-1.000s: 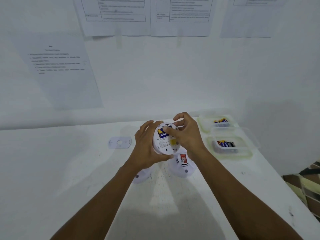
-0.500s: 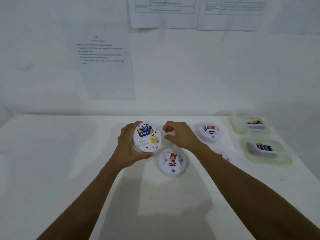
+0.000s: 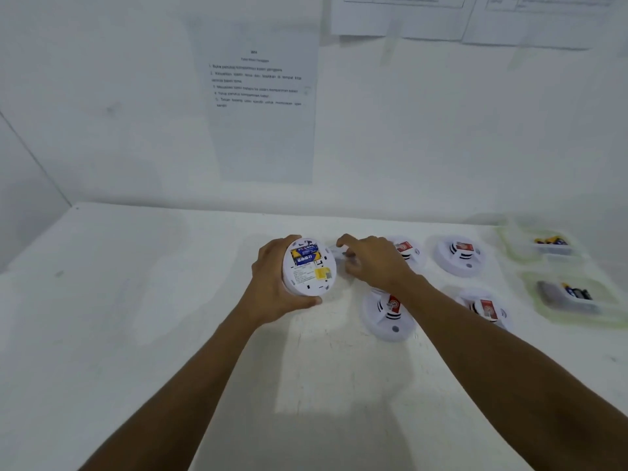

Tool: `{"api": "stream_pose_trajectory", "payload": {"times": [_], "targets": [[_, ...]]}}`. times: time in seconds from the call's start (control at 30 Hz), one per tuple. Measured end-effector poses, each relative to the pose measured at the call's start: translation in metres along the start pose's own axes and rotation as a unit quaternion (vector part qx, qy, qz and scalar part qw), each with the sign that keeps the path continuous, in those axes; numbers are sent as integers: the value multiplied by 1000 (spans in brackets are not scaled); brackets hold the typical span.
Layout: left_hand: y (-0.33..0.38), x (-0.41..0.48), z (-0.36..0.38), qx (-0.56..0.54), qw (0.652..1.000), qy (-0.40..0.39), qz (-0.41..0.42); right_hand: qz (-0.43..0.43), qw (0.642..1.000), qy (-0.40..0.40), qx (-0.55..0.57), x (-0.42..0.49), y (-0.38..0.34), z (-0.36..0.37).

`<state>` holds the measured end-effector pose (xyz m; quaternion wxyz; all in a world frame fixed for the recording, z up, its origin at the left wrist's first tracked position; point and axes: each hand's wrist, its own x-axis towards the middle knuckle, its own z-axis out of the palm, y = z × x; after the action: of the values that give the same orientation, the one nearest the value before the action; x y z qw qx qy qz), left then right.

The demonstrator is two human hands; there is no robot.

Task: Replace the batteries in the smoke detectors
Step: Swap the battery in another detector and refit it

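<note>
My left hand [image 3: 272,283] holds a round white smoke detector [image 3: 309,277] tilted up off the table, its back facing me. Blue and yellow batteries [image 3: 304,254] sit in its open compartment above a yellow sticker. Just right of it, my right hand [image 3: 373,263] is curled low over the table, its fingertips pinching the edge of a flat white cover plate [image 3: 336,250], mostly hidden under the fingers. Several more white detectors lie face up on the table: one [image 3: 387,317] below my right wrist, one [image 3: 458,256] further right, one [image 3: 486,309] beside my forearm.
Two clear plastic containers with batteries stand at the right edge, the far one [image 3: 509,246] and the near one [image 3: 611,311]. The white table [image 3: 136,317] meets a white wall with a printed instruction sheet [image 3: 258,96] taped above.
My right hand left the detector's battery compartment and moved down to the cover plate on the table. The view has swung left, and more detectors show at the right.
</note>
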<state>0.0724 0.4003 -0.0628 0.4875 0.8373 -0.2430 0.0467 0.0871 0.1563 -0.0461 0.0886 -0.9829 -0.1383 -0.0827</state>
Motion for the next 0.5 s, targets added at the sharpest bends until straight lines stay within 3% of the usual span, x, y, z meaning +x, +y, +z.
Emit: {"api": "stream_pose_trajectory", "payload": {"times": [0.1,0.23,0.37,0.5], "targets": [[2,2,3,-3,1000,-3,9,73,987,110,94,-12,3,-14],[11,10,12,-4,1000,-4,17,165,905,227,319,-34,-1,-51],[27,21,34,-17,999,-6,37,169,833,217,480,-59,-13,-80],[48,35,57,-15,998,-19,53,164,838,209,477,-71,-11,-77]]}}
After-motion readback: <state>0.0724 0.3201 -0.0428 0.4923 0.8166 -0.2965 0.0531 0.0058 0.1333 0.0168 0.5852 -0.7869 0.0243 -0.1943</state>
